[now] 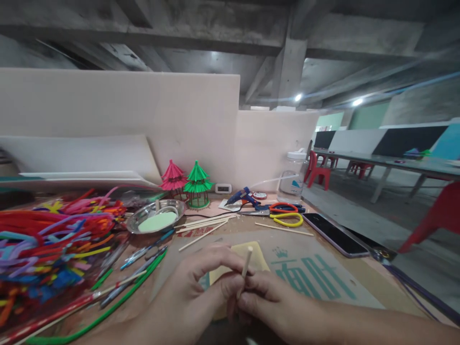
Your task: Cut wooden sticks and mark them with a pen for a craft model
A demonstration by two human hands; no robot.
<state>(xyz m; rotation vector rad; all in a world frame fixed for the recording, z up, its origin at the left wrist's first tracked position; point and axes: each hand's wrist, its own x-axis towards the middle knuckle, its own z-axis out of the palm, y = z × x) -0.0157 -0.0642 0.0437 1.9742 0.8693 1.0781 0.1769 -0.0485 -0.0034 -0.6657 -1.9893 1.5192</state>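
Note:
Between the fingertips of both my hands a thin wooden stick (247,262) stands nearly upright, its pale tip pointing up. My left hand (204,282) pinches it with thumb and forefinger. From the other side my right hand (268,297) grips the same stick lower down; the stick's lower part is hidden by the fingers. Behind the hands, a yellow sheet (258,253) lies on a translucent printed plastic bag (312,273). Several more wooden sticks (204,234) lie just beyond, with a single stick (283,229) to their right.
Bundles of coloured pipe cleaners (53,244) fill the left. A metal bowl (134,221), a pink paper-like pavilion (173,176), a green pavilion (197,184), a blue glue gun (241,196), yellow-handled scissors (287,220), a water bottle (291,179) and a phone (336,235) stand or lie around the back and right.

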